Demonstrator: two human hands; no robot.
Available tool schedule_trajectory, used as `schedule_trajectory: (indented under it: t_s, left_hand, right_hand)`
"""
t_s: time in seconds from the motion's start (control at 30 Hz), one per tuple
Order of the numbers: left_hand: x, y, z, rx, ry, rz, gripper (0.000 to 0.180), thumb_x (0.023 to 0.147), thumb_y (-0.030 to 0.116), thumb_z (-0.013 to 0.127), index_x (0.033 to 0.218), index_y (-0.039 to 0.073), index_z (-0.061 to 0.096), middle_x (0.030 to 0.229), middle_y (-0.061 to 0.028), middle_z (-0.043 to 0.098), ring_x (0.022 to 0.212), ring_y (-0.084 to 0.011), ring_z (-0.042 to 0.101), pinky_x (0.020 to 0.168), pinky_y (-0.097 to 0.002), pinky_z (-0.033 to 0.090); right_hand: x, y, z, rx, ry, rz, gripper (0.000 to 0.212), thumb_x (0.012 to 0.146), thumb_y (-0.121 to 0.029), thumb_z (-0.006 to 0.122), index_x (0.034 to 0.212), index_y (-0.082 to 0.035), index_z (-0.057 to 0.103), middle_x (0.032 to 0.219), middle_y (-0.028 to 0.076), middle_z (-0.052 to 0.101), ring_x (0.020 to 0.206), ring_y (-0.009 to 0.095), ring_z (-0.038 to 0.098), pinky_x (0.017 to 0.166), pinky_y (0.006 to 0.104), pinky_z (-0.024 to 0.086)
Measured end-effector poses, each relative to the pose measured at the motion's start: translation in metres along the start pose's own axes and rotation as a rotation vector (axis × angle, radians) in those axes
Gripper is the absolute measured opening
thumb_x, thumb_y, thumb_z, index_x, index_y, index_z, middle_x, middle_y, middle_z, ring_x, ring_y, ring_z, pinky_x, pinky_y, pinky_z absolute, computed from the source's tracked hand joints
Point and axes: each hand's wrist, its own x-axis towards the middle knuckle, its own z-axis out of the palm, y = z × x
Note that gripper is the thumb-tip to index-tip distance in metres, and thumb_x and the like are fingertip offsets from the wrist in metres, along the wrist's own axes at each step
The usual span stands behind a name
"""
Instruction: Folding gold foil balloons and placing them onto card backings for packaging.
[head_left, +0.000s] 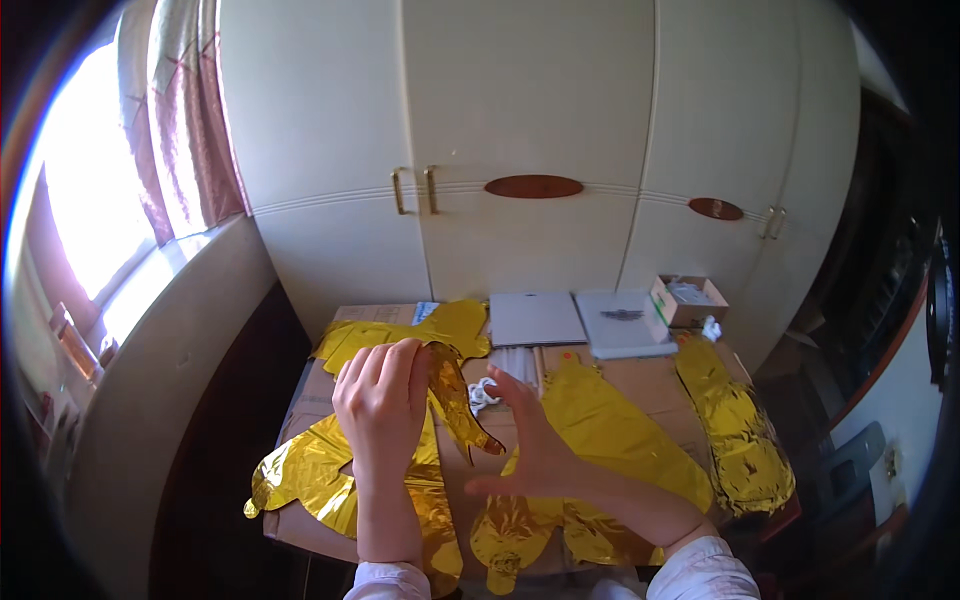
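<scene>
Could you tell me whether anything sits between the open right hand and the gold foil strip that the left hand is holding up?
Nothing visible does. The left hand pinches the foil strip, and the right hand is open just beside its lower tip, with only a bare gap between them.

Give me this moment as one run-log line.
left hand: holds gold foil balloon lifted | right hand: open, beside it, not touching | cardboard-covered table: more gold foil balloons
</scene>
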Motion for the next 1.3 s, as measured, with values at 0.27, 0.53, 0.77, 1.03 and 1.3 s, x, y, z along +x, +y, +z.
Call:
schedule_trajectory:
  t_s: [0.27,0.53,0.77,1.03,1.3]
  left_hand:
    - [0.012,0.037,0.013,-0.328,-0.129,-0.185,0.006,0.09,0.007,0.06,0.09,0.001,0.058,0.066,-0.011,0.058,0.057,-0.0283,0.056,0.055,-0.0334,0.044]
    - [0.008,0.055,0.012,-0.614,-0.31,-0.378,0.022,0.082,0.008,0.073,0.093,0.001,0.056,0.064,-0.003,0.053,0.055,-0.0076,0.04,0.05,-0.0249,0.036]
    - [-0.015,0.056,0.055,-0.567,-0.765,-0.421,0.021,0.075,0.017,0.081,0.086,0.003,0.07,0.067,-0.0006,0.057,0.056,-0.0062,0.04,0.049,-0.023,0.036]
    - [-0.024,0.074,0.145,-0.477,-0.785,-0.276,0.023,0.085,0.019,0.067,0.105,0.007,0.072,0.075,-0.0119,0.07,0.066,-0.0236,0.069,0.063,-0.0345,0.053]
    - [-0.096,0.069,0.186,-0.452,-0.593,0.122,0.029,0.086,0.009,0.063,0.114,0.005,0.067,0.124,-0.0094,0.064,0.101,-0.026,0.067,0.084,-0.0339,0.056]
  right_hand:
    - [-0.023,0.018,-0.069,-0.107,0.216,0.065,0.024,0.092,-0.01,0.061,0.115,-0.002,0.061,0.101,0.009,0.068,0.09,0.013,0.064,0.072,0.0257,0.05]
    - [0.025,-0.056,-0.192,-0.223,0.26,0.156,0.017,0.095,-0.014,0.059,0.089,0.002,0.06,0.07,0.005,0.058,0.064,0.007,0.046,0.061,0.026,0.043]
    - [0.021,-0.069,-0.257,-0.4,0.439,-0.143,0.016,0.093,-0.014,0.059,0.084,-0.001,0.057,0.061,0.011,0.057,0.052,0.022,0.053,0.055,0.0356,0.042]
    - [-0.053,-0.054,-0.27,-0.589,0.488,-0.334,0.005,0.091,-0.011,0.059,0.088,-0.007,0.061,0.067,0.003,0.058,0.057,0.018,0.052,0.07,0.0355,0.042]
    - [-0.225,-0.03,-0.185,-1.036,0.109,-0.466,0.017,0.084,-0.018,0.067,0.101,-0.021,0.069,0.105,-0.005,0.067,0.101,0.011,0.062,0.09,0.037,0.041]
